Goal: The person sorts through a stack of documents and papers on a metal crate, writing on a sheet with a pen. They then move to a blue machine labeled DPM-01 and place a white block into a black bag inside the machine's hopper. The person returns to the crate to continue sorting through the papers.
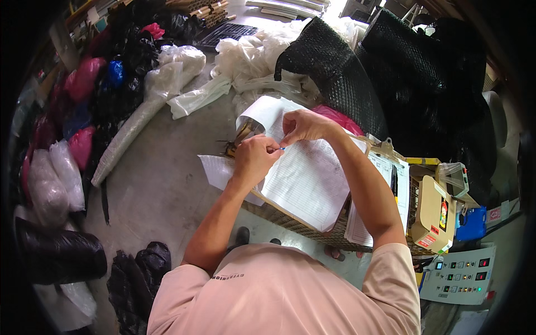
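My left hand (255,162) is closed, thumb and index finger pinched together over the sheets of paper. A tiny blue thing (282,148), too small to name, shows at its fingertips. Close by on the upper right, my right hand (306,126) is bent down with its fingers pressed together. What it pinches, if anything, cannot be made out. Beneath both hands lies a ruled paper sheet (307,184) with handwriting on it. Another white sheet (258,114) curls over at the far left edge of the stack. The papers rest on a brown woven basket (279,216).
Right of the papers are a clipboard's metal clip (385,147), a cardboard box (429,218), a blue container (472,223) and a grey control panel (458,276). Black woven plastic rolls (335,70) stand beyond. Clear plastic bundles (176,72) and black bags (58,251) lie leftward.
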`<state>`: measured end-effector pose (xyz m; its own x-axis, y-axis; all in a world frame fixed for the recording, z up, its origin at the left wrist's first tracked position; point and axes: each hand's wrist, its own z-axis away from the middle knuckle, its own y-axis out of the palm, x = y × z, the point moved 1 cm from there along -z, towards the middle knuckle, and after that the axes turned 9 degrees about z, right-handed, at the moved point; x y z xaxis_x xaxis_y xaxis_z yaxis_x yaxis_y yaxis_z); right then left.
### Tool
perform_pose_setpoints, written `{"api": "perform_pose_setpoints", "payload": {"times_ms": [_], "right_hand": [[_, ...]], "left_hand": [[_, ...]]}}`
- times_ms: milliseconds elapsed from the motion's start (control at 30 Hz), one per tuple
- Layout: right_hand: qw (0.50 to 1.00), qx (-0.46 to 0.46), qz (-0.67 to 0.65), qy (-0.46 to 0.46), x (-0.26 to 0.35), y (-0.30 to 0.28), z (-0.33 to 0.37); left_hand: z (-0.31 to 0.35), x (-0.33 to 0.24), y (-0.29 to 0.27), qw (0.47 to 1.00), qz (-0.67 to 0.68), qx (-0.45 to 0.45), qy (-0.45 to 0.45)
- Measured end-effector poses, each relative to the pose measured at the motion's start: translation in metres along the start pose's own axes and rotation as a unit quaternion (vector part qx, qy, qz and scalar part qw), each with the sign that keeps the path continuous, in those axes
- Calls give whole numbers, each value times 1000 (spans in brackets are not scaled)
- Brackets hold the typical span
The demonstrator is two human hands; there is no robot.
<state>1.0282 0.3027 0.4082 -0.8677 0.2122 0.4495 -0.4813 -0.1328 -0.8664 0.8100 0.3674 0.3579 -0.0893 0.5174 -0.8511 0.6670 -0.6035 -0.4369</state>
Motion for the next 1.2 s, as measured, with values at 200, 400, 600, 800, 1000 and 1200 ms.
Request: {"api": "perform_pose_setpoints", "payload": {"times_ms": [200, 400, 600, 800, 1000, 1200], "right_hand": [[995, -10, 90, 30, 11, 3, 4], [969, -80, 229, 49, 57, 15, 19], [985, -119, 120, -39, 30, 11, 36], [980, -172, 9, -99, 0, 25, 43], [976, -205, -11, -78, 5, 32, 43], [978, -200, -40, -40, -2, 33, 40]], "left_hand": [[0, -3, 1, 1000, 6, 1, 17], [-3, 6, 0, 1000, -7, 10, 12], [-2, 0, -3, 999, 17, 26, -23], [-3, -3, -2, 999, 4, 53, -14], [-4, -1, -5, 998, -1, 65, -14], [-5, 0, -4, 998, -1, 68, 19]]}}
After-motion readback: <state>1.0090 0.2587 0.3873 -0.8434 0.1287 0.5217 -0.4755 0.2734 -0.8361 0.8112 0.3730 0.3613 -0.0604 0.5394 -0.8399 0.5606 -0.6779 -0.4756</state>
